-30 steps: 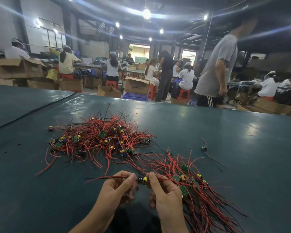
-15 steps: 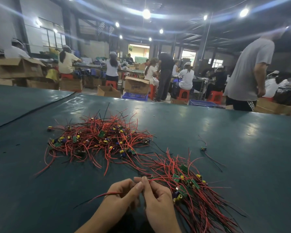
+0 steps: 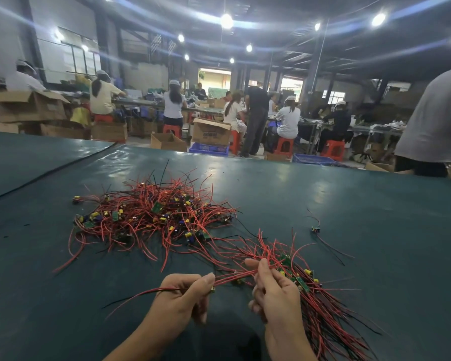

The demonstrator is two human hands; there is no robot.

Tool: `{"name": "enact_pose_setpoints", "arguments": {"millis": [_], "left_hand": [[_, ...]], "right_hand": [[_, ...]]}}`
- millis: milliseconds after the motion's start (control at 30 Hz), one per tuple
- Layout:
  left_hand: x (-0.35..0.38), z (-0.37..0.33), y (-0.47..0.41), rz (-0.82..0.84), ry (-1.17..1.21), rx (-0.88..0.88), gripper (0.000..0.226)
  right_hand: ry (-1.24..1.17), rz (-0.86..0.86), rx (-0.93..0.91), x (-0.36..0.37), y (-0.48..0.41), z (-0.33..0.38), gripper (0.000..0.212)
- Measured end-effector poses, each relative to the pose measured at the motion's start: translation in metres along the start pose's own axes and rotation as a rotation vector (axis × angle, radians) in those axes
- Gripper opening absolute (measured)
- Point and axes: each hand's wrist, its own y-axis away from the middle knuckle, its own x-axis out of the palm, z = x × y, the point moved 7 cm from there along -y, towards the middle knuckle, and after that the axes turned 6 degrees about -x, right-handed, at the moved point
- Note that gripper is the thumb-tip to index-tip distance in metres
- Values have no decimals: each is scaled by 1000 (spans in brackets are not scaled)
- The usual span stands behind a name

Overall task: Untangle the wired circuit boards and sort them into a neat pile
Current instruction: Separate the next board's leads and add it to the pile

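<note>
A tangled heap of small circuit boards with red and black wires (image 3: 151, 217) lies on the dark green table (image 3: 349, 204). To its right, a combed pile of boards and wires (image 3: 320, 303) fans toward me. My left hand (image 3: 185, 295) pinches one wired board, its red and black leads trailing left. My right hand (image 3: 274, 290) pinches the red wires stretched between the hands, right beside the combed pile.
One stray board with wires (image 3: 317, 229) lies alone to the right. Beyond the table's far edge stand cardboard boxes (image 3: 211, 131), blue crates and red stools, with several seated workers. A person in a grey shirt (image 3: 435, 126) stands at the far right.
My hands drew apart, stretching red wires between them. The right hand moved right toward the combed pile, the left stayed low. The person in grey walked further right.
</note>
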Motion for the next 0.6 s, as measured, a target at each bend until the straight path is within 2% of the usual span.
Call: {"name": "enact_pose_setpoints", "arguments": {"millis": [167, 333, 400, 467, 600], "left_hand": [[4, 4, 2, 41, -8, -9, 47], [5, 4, 2, 73, -34, -6, 44], [6, 4, 2, 83, -48, -10, 41], [5, 3, 2, 78, -94, -10, 44], [5, -2, 2, 109, -112, -16, 47]], "right_hand": [[49, 5, -63, 5, 6, 5, 29], [275, 247, -149, 42, 25, -4, 27], [313, 265, -169, 47, 29, -7, 30], [322, 205, -154, 39, 26, -3, 33], [121, -104, -21, -7, 4, 2, 33]]}}
